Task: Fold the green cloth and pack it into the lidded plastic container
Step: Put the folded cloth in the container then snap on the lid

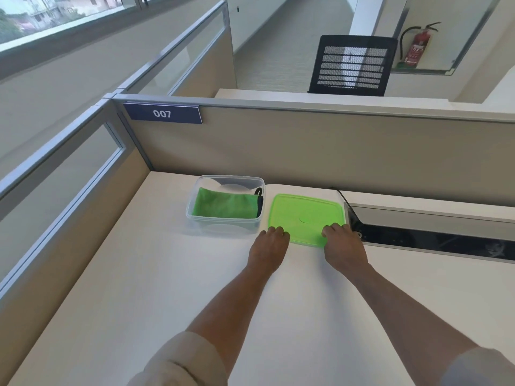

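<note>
A folded green cloth [224,205] lies inside the clear plastic container [195,215], which stands uncovered on the white desk. Something small and black sits at the cloth's right end inside the container. The green lid [305,217] lies flat on the desk just right of the container. My left hand [269,247] has its fingers curled onto the lid's near left corner. My right hand [344,245] holds the lid's near right corner, fingers on top of its edge. Both thumbs are hidden.
Beige cubicle partitions [306,151] close off the desk [156,274] at the back and left. A black cable slot [432,240] runs along the desk to the right of the lid. A black mesh chair [352,65] stands beyond the partition.
</note>
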Demonstrator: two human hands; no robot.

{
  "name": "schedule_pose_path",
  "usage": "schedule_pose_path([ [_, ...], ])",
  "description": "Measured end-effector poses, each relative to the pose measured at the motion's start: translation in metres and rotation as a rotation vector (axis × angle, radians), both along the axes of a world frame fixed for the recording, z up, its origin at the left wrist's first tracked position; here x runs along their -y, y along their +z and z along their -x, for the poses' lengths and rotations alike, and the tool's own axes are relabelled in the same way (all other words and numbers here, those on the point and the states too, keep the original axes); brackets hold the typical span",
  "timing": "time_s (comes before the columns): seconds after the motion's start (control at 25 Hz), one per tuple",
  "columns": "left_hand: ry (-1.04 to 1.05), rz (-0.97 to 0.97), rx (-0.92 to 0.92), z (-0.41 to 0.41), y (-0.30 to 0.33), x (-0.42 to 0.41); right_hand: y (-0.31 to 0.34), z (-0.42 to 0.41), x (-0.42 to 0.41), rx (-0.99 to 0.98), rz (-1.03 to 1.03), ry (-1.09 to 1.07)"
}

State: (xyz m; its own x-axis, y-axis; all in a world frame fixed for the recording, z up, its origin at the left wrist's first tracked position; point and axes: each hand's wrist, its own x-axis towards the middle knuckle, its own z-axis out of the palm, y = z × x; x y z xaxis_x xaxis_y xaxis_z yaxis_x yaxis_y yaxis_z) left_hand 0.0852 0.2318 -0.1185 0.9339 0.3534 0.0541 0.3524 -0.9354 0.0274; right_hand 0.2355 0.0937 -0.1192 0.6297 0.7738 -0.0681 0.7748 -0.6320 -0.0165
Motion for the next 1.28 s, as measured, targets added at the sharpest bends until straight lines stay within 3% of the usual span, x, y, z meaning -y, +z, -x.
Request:
schedule_pose_path([
  [0.24,-0.013,-0.054,-0.022,-0.004,-0.001,-0.005,-0.008,-0.004,0.011,-0.002,-0.049,0.04],
  [0.52,-0.088,-0.064,0.187,0.01,0.001,-0.002,-0.008,-0.009,0.03,0.077,-0.122,0.067],
  [0.84,-0.038,0.045,0.377,0.02,0.032,-0.017,0.042,-0.012,0.034,-0.167,-0.605,-0.151],
  [0.96,0.017,0.149,0.506,0.017,0.047,-0.015,0.065,-0.02,0.031,-0.175,-0.717,-0.162],
  [1.16,0.218,0.498,0.794,0.01,0.075,-0.02,0.085,-0.034,0.021,-0.176,-0.815,-0.125],
  [1.28,0.383,0.691,0.949,0.009,0.087,-0.032,0.092,-0.03,0.01,-0.276,-0.897,-0.159],
])
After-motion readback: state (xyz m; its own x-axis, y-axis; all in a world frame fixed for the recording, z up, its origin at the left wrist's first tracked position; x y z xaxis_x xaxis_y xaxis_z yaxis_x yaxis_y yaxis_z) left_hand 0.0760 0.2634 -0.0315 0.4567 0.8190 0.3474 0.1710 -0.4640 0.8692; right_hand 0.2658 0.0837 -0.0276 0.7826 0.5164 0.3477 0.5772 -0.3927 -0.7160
